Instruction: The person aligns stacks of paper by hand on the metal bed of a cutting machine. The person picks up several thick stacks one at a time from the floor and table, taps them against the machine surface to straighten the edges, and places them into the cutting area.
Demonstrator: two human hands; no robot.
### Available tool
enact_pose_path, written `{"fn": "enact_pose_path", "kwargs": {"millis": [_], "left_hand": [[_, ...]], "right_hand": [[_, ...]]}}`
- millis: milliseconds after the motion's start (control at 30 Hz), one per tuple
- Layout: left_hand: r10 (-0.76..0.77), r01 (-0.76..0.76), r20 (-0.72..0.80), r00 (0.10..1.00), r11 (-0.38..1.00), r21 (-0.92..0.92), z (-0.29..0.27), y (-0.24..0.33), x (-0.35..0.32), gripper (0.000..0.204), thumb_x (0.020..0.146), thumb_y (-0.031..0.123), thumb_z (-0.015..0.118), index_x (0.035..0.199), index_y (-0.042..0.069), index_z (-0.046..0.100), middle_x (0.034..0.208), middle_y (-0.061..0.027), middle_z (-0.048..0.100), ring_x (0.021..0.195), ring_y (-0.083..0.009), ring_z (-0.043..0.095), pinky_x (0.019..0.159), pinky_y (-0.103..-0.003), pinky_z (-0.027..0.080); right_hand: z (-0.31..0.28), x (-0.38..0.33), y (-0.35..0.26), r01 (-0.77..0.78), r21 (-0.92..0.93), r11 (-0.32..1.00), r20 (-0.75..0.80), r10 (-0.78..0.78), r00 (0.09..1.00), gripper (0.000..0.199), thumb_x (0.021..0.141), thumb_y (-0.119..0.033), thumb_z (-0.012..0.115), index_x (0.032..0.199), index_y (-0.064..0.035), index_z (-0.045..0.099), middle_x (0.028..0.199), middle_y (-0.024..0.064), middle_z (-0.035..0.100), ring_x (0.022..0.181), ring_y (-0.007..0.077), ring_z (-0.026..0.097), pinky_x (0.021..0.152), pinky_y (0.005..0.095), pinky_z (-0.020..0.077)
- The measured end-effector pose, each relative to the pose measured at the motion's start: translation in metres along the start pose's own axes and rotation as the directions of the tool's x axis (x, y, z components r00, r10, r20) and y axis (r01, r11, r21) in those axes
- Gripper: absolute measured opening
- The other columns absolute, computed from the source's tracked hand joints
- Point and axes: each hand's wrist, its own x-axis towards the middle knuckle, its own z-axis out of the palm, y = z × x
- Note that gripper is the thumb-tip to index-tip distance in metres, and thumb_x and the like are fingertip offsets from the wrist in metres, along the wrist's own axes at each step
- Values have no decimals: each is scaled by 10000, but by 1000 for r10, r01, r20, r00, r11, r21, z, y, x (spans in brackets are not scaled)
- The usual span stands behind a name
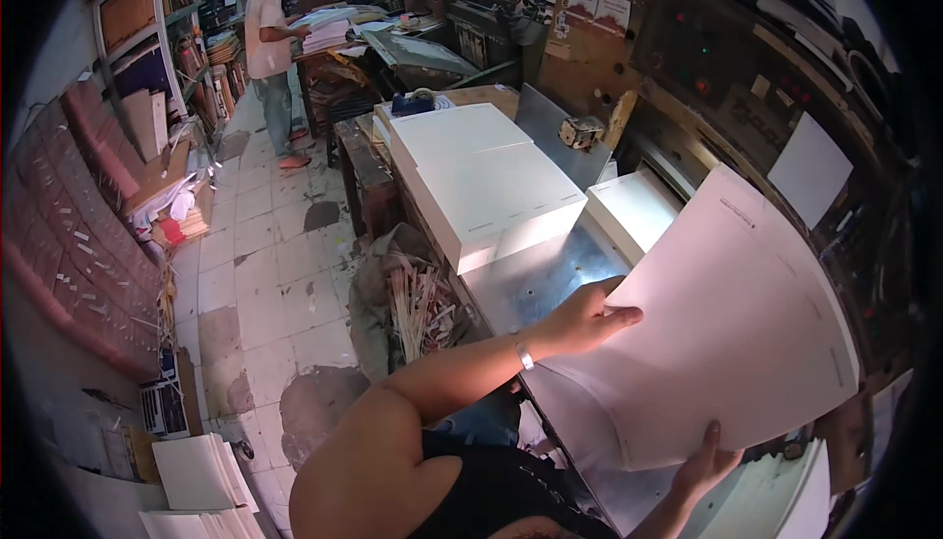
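Note:
A bent stack of white paper sheets (737, 313), with small printed marks along its edges, is raised in front of me at the right. My left hand (586, 321) is closed on its left edge, thumb on the near face. Lower down, my right hand (705, 465) grips the bottom edge, its thumb on the face and its other fingers mostly hidden behind. Beneath the sheets lies a metal machine table (530, 279). A tall white paper stack (491, 176) stands on it beyond my left hand, and a lower paper stack (634, 207) sits by the machine.
Along the right rises a large dark machine (707, 87) with papers stuck on it. A sack of paper strips (417, 308) stands left of the table. More paper (786, 500) lies at the lower right. A person (273, 48) stands far off at another paper-laden table.

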Motion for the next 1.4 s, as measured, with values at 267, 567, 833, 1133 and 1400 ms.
{"fn": "enact_pose_path", "kwargs": {"millis": [267, 567, 833, 1133, 1400], "left_hand": [[230, -228, -66, 971, 973, 33, 0, -5, 6, 462, 951, 253, 595, 1284, -46, 481, 724, -46, 599, 583, -60, 493, 676, -265, 516], [56, -55, 22, 998, 996, -66, -6, 13, 1, 452, 946, 142, 592, 1340, 2, 420, 1244, -85, 562, 1036, -147, 599, 948, -347, 506], [125, -41, -311, 942, 964, 263, 9, 15, -17, 429, 942, 140, 590, 1323, 7, 447, 1113, -136, 626, 930, -111, 621, 796, -261, 495], [180, -198, -210, 961, 977, -72, -12, -12, 6, 631, 930, 218, 616, 1445, 22, 309, 1142, -87, 616, 936, -126, 618, 810, -271, 501], [180, -179, -70, 981, 984, 20, -2, -4, 10, 531, 940, 224, 603, 1340, -65, 408, 1037, -141, 663, 910, -160, 656, 819, -310, 526]], "right_hand": [[1, 4, -1, -48, 19, 999, -63, 49, 997, 376, 905, -44, 618, 1250, 26, 488, 1193, 136, 573, 1067, 222, 546, 934, 358, 452], [-2, 6, 4, 79, -68, 995, 49, -76, 996, 370, 894, -34, 618, 1240, 36, 505, 1158, 126, 592, 1055, 208, 552, 947, 347, 431], [15, 3, -9, 158, -26, 987, -23, -159, 987, 548, 892, -97, 642, 1350, 47, 378, 1295, 144, 492, 1166, 219, 475, 1035, 354, 342], [-4, 25, 8, -9, 140, 990, 91, -4, 996, 488, 858, -70, 676, 1274, 35, 441, 1175, 113, 543, 1073, 201, 520, 971, 333, 395], [3, 9, 0, 34, 49, 998, 48, -36, 998, 434, 874, -66, 665, 1252, 43, 482, 1177, 127, 589, 1073, 200, 549, 961, 334, 416]]}}
